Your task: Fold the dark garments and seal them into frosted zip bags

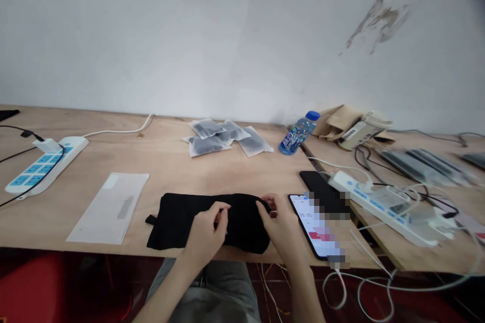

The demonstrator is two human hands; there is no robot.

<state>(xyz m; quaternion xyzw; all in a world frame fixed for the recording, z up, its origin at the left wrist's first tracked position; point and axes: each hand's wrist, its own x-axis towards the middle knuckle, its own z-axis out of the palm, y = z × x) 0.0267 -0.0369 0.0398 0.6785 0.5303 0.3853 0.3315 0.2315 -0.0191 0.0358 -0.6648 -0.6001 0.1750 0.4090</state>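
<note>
A black cloth piece (178,222) lies flat along the table's front edge, with a small loop or tab at its left end. My left hand (210,227) is over its middle, thumb and forefinger pinched together at the fabric. At the cloth's right end, my right hand (278,217) has its thumb on top and its fingers curled round the far edge, gripping it. Left of the cloth is a flat translucent bag (108,209). Right of my right hand lies a lit phone (308,217), partly blurred out.
Several frosted packets with dark contents (212,144) lie towards the wall, beside a blue-capped bottle (299,133). Power strips stand at left (47,166) and right (379,207), with trailing cables. A paper cup (361,131) and a dark flat object (322,186) are at right.
</note>
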